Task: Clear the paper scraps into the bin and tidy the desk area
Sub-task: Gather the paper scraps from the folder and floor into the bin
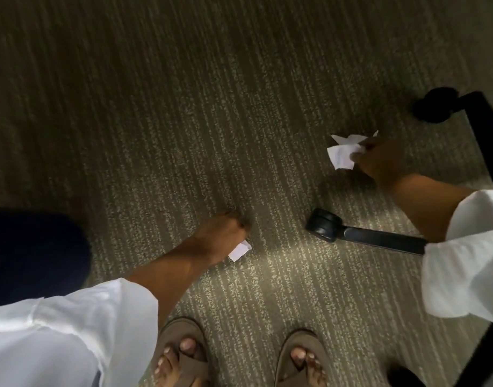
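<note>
I look straight down at a striped grey-green carpet [211, 107]. My right hand [379, 160] is low over the floor at the right, closed on a bunch of white paper scraps [341, 156]. Another torn white scrap [348, 138] pokes out just beyond its fingers. My left hand [220, 233] reaches down at the centre, fingers curled, with a small white paper scrap [239, 251] sticking out under the palm. Whether that scrap is gripped or lies on the carpet is hard to tell. No bin is in view.
Black office chair legs with castors [323, 224] [435, 106] spread across the right side, close to my right hand. A dark object [36, 252] sits at the left edge. My feet in brown sandals [183, 356] stand at the bottom.
</note>
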The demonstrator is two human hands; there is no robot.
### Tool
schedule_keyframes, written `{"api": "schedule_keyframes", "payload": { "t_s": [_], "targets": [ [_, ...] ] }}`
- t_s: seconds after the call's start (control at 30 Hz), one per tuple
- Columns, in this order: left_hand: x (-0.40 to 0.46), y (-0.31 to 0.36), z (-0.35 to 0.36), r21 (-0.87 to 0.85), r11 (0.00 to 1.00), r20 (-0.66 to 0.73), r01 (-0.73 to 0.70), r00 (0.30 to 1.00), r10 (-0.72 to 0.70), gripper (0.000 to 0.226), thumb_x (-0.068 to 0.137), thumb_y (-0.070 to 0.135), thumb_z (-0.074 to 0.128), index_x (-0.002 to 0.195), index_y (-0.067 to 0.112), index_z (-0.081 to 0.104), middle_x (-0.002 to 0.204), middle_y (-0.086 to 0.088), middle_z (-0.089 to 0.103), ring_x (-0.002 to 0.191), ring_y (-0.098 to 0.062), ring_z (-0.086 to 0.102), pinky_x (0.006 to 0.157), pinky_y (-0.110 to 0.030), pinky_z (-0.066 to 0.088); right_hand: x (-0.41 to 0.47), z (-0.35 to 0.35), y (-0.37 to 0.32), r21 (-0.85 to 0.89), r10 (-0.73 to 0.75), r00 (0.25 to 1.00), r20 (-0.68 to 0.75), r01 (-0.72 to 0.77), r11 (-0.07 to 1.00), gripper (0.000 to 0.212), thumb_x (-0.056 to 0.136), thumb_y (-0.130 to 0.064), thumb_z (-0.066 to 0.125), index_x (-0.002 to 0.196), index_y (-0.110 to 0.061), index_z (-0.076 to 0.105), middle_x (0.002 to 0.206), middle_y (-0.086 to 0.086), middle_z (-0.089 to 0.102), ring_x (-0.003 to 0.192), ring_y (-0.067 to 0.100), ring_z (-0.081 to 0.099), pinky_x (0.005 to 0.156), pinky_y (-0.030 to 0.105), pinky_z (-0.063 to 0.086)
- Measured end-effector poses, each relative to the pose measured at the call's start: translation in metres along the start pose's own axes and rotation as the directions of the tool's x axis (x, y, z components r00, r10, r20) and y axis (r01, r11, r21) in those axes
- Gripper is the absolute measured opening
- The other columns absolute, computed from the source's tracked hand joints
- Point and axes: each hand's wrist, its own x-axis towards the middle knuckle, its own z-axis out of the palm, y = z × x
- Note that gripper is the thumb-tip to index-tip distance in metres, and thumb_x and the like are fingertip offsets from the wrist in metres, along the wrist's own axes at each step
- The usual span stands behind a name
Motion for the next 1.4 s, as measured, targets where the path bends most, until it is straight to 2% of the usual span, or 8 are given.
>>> {"api": "schedule_keyframes", "payload": {
  "t_s": [0.1,0.23,0.4,0.8,1.0,1.1,1.2,1.4],
  "targets": [
    [-0.002,-0.004,0.002,0.064,0.996,-0.075,-0.057,0.995,0.061,0.026,0.092,0.022,0.054,0.116,0.018,0.064,0.127,-0.003,0.06,0.122,-0.023,0.049,0.095,-0.034,0.04,0.016,-0.006,0.004,-0.198,-0.032,0.998,0.057,0.043,0.979,0.042,0.088,-0.024,0.071,0.124,-0.003,0.063,0.141,0.024,0.051,0.133,0.04,0.043,0.116,0.043,0.026],
    [-0.007,-0.005,0.008,0.127,0.99,-0.097,-0.055,0.993,0.068,0.025,0.082,0.014,0.061,0.104,0.021,0.071,0.127,-0.003,0.054,0.125,-0.026,0.044,0.097,-0.04,0.04,0.027,-0.007,-0.003,-0.293,-0.215,0.971,0.102,0.236,0.927,0.033,0.083,-0.017,0.076,0.109,0.002,0.07,0.12,0.026,0.065,0.115,0.042,0.057,0.105,0.047,0.038],
    [-0.007,-0.007,0.003,0.087,0.993,-0.134,-0.086,0.986,0.097,0.023,0.079,0.013,0.062,0.1,0.017,0.071,0.119,-0.005,0.059,0.121,-0.027,0.048,0.096,-0.04,0.042,0.031,-0.002,-0.005,-0.377,-0.237,0.966,0.101,0.258,0.89,0.031,0.086,-0.014,0.073,0.112,0.003,0.068,0.116,0.029,0.065,0.112,0.045,0.058,0.1,0.05,0.04],
    [-0.04,-0.009,-0.044,-0.359,0.887,-0.052,0.291,0.942,-0.331,0.016,0.083,0.02,0.072,0.099,0.02,0.075,0.099,-0.001,0.074,0.093,-0.02,0.066,0.083,-0.03,0.048,-0.028,-0.017,-0.033,-0.173,-0.217,0.976,-0.033,0.209,0.963,0.029,0.084,-0.02,0.074,0.108,-0.003,0.069,0.111,0.024,0.069,0.106,0.041,0.063,0.09,0.045,0.049],
    [-0.099,-0.001,-0.109,-0.563,0.68,0.016,0.47,0.829,-0.559,0.028,0.088,0.004,0.063,0.104,0.024,0.074,0.099,-0.002,0.073,0.084,-0.02,0.066,0.07,-0.03,0.052,-0.102,-0.034,-0.107,-0.112,-0.052,0.998,-0.033,0.048,0.993,0.045,0.079,-0.034,0.08,0.109,-0.003,0.07,0.111,0.019,0.071,0.104,0.035,0.068,0.08,0.03,0.046],
    [-0.149,-0.001,-0.148,-0.575,0.644,-0.024,0.504,0.777,-0.629,0.032,0.085,0.007,0.062,0.111,0.023,0.071,0.099,-0.003,0.072,0.084,-0.021,0.066,0.072,-0.03,0.054,-0.147,-0.051,-0.159,0.191,-0.03,0.997,0.077,0.014,0.982,0.027,0.077,-0.022,0.082,0.101,-0.014,0.072,0.103,0.006,0.075,0.093,0.021,0.071,0.076,0.02,0.049],
    [-0.211,-0.007,-0.183,-0.531,0.634,-0.1,0.563,0.701,-0.706,0.03,0.078,0.01,0.061,0.106,0.018,0.069,0.093,-0.011,0.071,0.088,-0.032,0.066,0.067,-0.034,0.044,-0.2,-0.068,-0.211,0.464,-0.035,0.987,0.155,-0.041,0.885,0.022,0.074,-0.011,0.082,0.079,-0.025,0.066,0.092,0.001,0.073,0.088,0.02,0.07,0.083,0.029,0.056],
    [-0.349,-0.038,-0.217,-0.582,0.48,-0.231,0.656,0.433,-0.871,0.024,0.073,0.01,0.064,0.096,0.017,0.063,0.08,-0.012,0.069,0.079,-0.039,0.064,0.057,-0.034,0.035,-0.304,-0.091,-0.324,0.443,-0.311,0.95,0.004,0.277,0.853,0.016,0.072,-0.019,0.083,0.076,-0.025,0.068,0.067,-0.011,0.067,0.063,0.002,0.064,0.066,0.022,0.054]
  ]
}}
